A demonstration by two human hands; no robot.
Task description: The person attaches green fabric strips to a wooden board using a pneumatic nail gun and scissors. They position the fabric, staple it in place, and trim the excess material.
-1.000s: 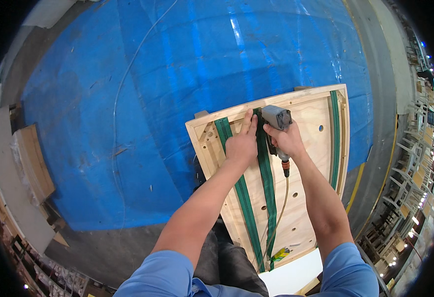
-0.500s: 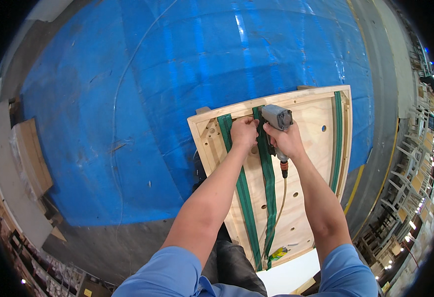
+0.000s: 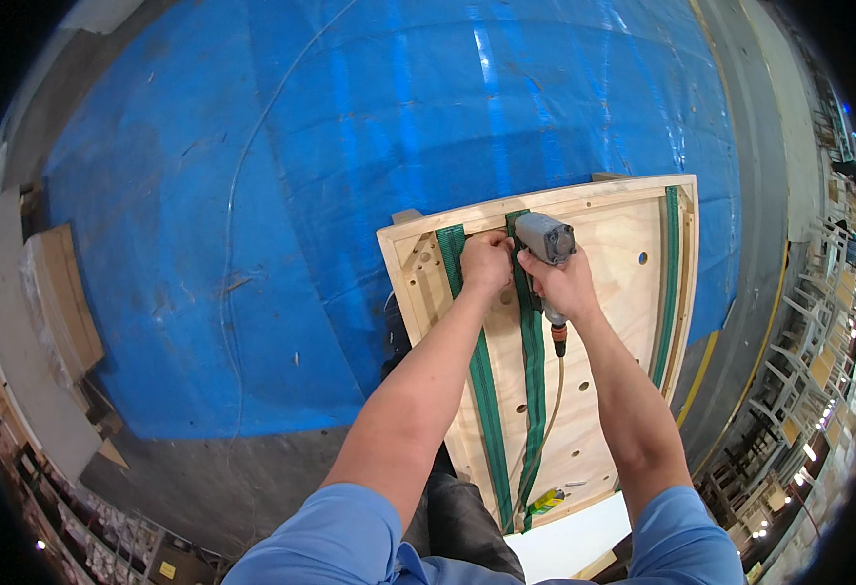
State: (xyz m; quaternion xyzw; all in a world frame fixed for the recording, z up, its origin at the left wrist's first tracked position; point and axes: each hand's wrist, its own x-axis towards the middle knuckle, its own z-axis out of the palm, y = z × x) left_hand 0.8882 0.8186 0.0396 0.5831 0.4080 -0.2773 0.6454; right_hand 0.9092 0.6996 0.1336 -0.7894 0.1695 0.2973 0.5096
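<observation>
A wooden frame (image 3: 584,198) with a plywood panel lies before me, with green webbing straps running lengthwise across it. My right hand (image 3: 566,285) grips a grey air-powered staple gun (image 3: 545,237), its head near the frame's far rail, over the upper end of the middle webbing strap (image 3: 533,390). Just left of the tool, my left hand (image 3: 487,261) is closed, its fingertips at the edge of that strap; the pinch itself is partly hidden. From the tool's handle, an air hose (image 3: 557,390) trails back toward me by an orange-collared coupling.
Other straps lie at the left (image 3: 486,390) and right (image 3: 671,283). A small yellow-green packet (image 3: 548,501) rests at the frame's near end. Blue sheeting (image 3: 184,244) covers the floor, a thin cable (image 3: 230,214) across it. Boards (image 3: 67,292) stand left; stacked chair frames (image 3: 789,361) right.
The view has shifted slightly, so the frame sits a little lower and farther right. Both hands stay at the far rail, the staple gun in nearly the same place over the strap.
</observation>
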